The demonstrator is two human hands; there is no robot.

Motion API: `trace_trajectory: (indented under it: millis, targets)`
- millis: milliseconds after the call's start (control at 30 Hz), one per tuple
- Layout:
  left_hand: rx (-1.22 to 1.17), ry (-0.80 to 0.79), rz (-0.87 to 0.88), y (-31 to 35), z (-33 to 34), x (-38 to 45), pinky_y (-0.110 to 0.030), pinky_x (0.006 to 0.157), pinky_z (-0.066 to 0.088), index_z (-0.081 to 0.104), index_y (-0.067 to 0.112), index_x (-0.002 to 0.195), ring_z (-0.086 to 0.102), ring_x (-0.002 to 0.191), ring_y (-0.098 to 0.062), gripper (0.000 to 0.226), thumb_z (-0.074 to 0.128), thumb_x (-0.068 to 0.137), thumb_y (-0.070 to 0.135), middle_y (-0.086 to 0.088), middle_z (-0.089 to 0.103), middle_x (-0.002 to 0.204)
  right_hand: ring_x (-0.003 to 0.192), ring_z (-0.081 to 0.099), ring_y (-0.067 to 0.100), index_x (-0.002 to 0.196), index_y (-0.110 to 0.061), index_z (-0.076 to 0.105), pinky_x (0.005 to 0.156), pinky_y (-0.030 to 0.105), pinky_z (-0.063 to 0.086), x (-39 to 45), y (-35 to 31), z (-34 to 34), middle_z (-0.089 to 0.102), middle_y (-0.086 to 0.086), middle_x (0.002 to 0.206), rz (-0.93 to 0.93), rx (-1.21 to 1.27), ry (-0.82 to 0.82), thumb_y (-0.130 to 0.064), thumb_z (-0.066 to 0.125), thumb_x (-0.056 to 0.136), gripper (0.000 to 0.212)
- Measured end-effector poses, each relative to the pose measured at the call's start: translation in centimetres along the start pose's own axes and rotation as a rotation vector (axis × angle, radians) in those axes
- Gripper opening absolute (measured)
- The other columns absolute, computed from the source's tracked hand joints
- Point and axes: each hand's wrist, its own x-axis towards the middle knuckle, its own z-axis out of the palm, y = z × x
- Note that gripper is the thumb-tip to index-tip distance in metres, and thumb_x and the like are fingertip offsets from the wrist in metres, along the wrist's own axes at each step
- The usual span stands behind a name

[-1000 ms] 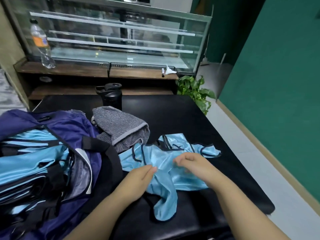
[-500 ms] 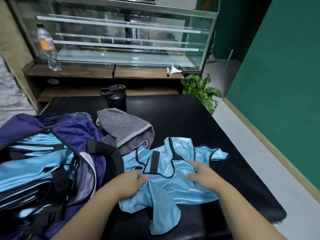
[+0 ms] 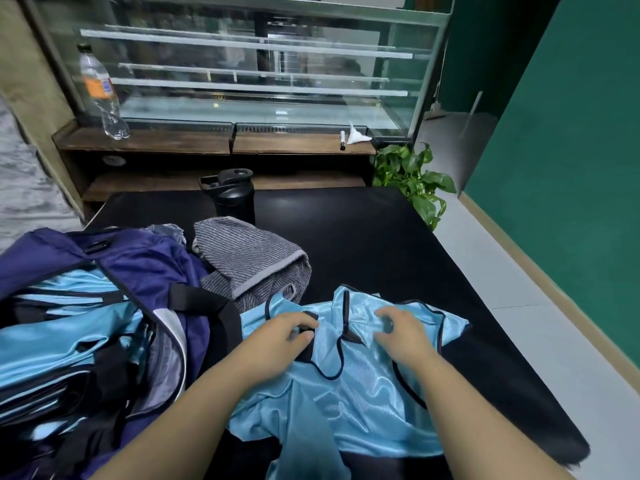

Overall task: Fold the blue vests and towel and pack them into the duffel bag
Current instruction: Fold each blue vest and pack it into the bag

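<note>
A light blue vest (image 3: pixel 346 393) with dark trim lies rumpled on the black table (image 3: pixel 381 244) in front of me. My left hand (image 3: pixel 287 330) pinches a black strap at the vest's left shoulder. My right hand (image 3: pixel 401 330) rests on the vest's right shoulder with fingers curled into the fabric. To the left stands the open navy duffel bag (image 3: pixel 138 265), with several folded blue vests (image 3: pixel 59 344) inside. A grey striped towel (image 3: pixel 249 261) lies crumpled between the bag and the vest.
A black bottle (image 3: pixel 235 195) stands behind the towel. Beyond the table is a wooden shelf with a plastic bottle (image 3: pixel 100 95) and a glass display case (image 3: pixel 242 64). A potted plant (image 3: pixel 415 178) sits at the table's far right corner, by a green wall.
Both hands have moved up the vest to its shoulder straps and spread it flatter. The view has moved closer and lower over the table.
</note>
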Motion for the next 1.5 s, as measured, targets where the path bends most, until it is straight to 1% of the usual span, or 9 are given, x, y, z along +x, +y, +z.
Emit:
trace_trajectory:
  millis: [200,333,500,700,767,900,1033,1267,1500]
  targets:
    - [-0.01,0.036,-0.013,0.4,0.1,0.1,-0.04,0.084,0.05,0.055,0.055,0.092,0.062,0.087,-0.024,0.018,0.052,0.095,0.037,-0.008,0.066,0.101,0.106,0.043,0.017,0.087,-0.027,0.06,0.092,0.033,0.039,-0.6,0.1,1.6,0.053,-0.008,0.097,-0.088,-0.131,0.142,-0.032,0.06,0.091,0.007]
    - [-0.04,0.062,0.032,1.4,0.2,0.3,-0.026,0.089,0.048,0.051,0.049,0.111,0.057,0.095,-0.005,0.021,0.053,0.095,0.035,0.014,0.059,0.113,0.081,0.048,0.007,0.069,-0.033,0.053,0.076,0.027,0.039,-1.7,-2.0,-1.1,0.056,-0.012,0.079,-0.182,0.024,0.138,-0.034,0.065,0.088,0.023]
    - [-0.227,0.057,0.118,4.0,-0.3,0.2,-0.016,0.084,0.042,0.029,0.065,0.119,0.053,0.101,0.003,0.047,0.054,0.095,0.033,0.017,0.046,0.112,0.066,0.055,-0.002,0.077,-0.022,0.068,0.065,0.016,0.044,-5.0,-6.4,-6.7,0.065,-0.009,0.074,-0.353,0.307,0.045,-0.023,0.069,0.086,0.009]
    - [-0.438,0.277,0.351,7.7,-2.6,-1.7,-0.024,0.081,0.048,0.061,0.039,0.1,0.06,0.086,-0.01,0.021,0.062,0.087,0.022,-0.001,0.066,0.096,0.065,0.053,0.003,0.075,-0.025,0.067,0.065,0.021,0.042,-8.5,-10.8,-10.1,0.063,0.003,0.074,-0.514,0.364,0.024,-0.026,0.069,0.086,0.012]
    - [-0.322,0.368,0.382,8.5,-4.2,-2.7,-0.014,0.072,0.043,0.061,0.033,0.093,0.056,0.075,0.0,0.019,0.059,0.092,0.014,0.004,0.064,0.086,0.065,0.053,0.007,0.074,-0.025,0.067,0.065,0.026,0.043,-9.1,-12.0,-10.7,0.064,0.009,0.078,-0.539,0.384,0.047,-0.026,0.07,0.085,0.011]
    - [0.104,0.518,0.45,8.3,-7.3,-4.0,-0.019,0.086,0.037,0.061,0.027,0.095,0.052,0.097,-0.006,0.016,0.045,0.098,0.026,0.008,0.059,0.098,0.055,0.047,0.003,0.072,-0.025,0.068,0.057,0.021,0.038,-9.7,-13.8,-11.2,0.06,0.001,0.066,-0.568,0.317,-0.001,-0.024,0.078,0.078,0.011]
    - [0.078,0.655,0.468,7.4,-8.8,-4.5,-0.017,0.08,0.034,0.05,0.019,0.083,0.047,0.089,-0.009,0.028,0.04,0.094,0.042,0.002,0.05,0.092,0.046,0.034,0.005,0.072,-0.007,0.062,0.047,0.018,0.029,-9.9,-14.5,-10.6,0.045,-0.006,0.055,-0.525,0.17,-0.035,-0.028,0.072,0.084,0.026]
    - [-0.394,0.686,0.365,6.9,-9.4,-5.2,-0.025,0.054,0.03,0.042,0.02,0.071,0.033,0.058,-0.005,0.041,0.055,0.072,0.058,0.013,0.036,0.059,0.08,0.056,0.034,0.096,0.0,0.055,0.078,0.047,0.047,-10.3,-16.6,-8.0,0.059,0.022,0.089,-0.544,0.485,0.028,-0.035,0.046,0.097,0.037]
    - [-0.417,0.589,0.376,6.5,-9.9,-6.6,-0.014,0.046,0.025,0.038,0.027,0.051,0.029,0.048,-0.002,0.046,0.07,0.078,0.046,0.013,0.033,0.049,0.058,0.038,-0.003,0.087,-0.016,0.053,0.058,0.012,0.034,-10.6,-18.0,-6.0,0.043,-0.018,0.061,-0.613,0.613,0.023,-0.022,0.055,0.095,0.011]
